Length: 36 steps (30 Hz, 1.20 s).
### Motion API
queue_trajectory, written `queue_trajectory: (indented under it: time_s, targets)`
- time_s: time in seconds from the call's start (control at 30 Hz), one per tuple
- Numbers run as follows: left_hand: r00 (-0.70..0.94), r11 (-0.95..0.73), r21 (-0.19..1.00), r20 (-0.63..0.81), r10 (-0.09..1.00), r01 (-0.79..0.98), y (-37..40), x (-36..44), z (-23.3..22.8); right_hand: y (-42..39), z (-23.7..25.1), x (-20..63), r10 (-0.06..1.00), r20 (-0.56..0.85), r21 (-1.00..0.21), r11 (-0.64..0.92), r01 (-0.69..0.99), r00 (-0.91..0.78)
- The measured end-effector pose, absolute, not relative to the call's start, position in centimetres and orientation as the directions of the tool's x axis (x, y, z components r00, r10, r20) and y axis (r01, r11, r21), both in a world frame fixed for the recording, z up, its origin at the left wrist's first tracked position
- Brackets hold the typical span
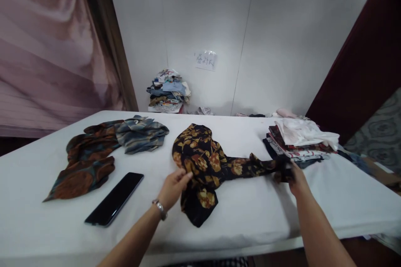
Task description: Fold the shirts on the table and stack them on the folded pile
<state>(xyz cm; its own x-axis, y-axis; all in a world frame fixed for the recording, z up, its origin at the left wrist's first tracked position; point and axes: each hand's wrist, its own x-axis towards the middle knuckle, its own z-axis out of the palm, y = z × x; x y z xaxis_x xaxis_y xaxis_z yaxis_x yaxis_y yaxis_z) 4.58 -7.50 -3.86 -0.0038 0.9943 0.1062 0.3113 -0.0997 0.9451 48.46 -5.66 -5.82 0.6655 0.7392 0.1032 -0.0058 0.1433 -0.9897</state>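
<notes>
A black shirt with yellow and rust flowers point(203, 162) lies bunched on the white-covered table, one sleeve drawn out to the right. My left hand point(173, 187), a metal watch or bracelet at its wrist, pinches the shirt's near left edge. Blurred by motion, my right hand point(296, 181) grips the sleeve's far end, slightly raised over the table. The fingertips of that hand are partly hidden by the cloth.
A black phone point(114, 199) lies at left, before a crumpled brown garment point(89, 158) and a blue-grey plaid one point(140, 133). Folded clothes point(300, 137) are stacked at right. Another clothes pile point(169, 91) and a handwritten paper sign point(206, 60) are at the back wall.
</notes>
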Motion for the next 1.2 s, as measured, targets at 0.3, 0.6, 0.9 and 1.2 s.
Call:
queue_trajectory:
  time_s: [0.3, 0.6, 0.9, 1.2]
  targets:
    - [0.395, -0.166, 0.894, -0.014, 0.919, 0.417, -10.4, 9.5, -6.7, -1.0, -2.3, 34.4, 0.894, 0.448, -0.787, 0.402, 0.469, -0.014]
    - [0.489, 0.074, 0.978, -0.163, 0.857, 0.196, -11.7, 8.8, -6.8, 7.1, -3.8, 29.6, 0.973, 0.229, -0.820, 0.187, 0.540, 0.011]
    - [0.001, 0.115, 0.977, -0.116, 0.993, -0.178, -8.0, 3.4, -3.5, -1.8, 0.6, 21.8, 0.787, 0.310, -0.490, 0.613, 0.620, -0.533]
    - [-0.108, 0.183, 0.892, -0.248, 0.963, -0.413, -6.6, 1.9, -5.5, -3.4, 2.0, 20.5, 0.558, 0.287, -0.700, 0.677, 0.227, -0.779]
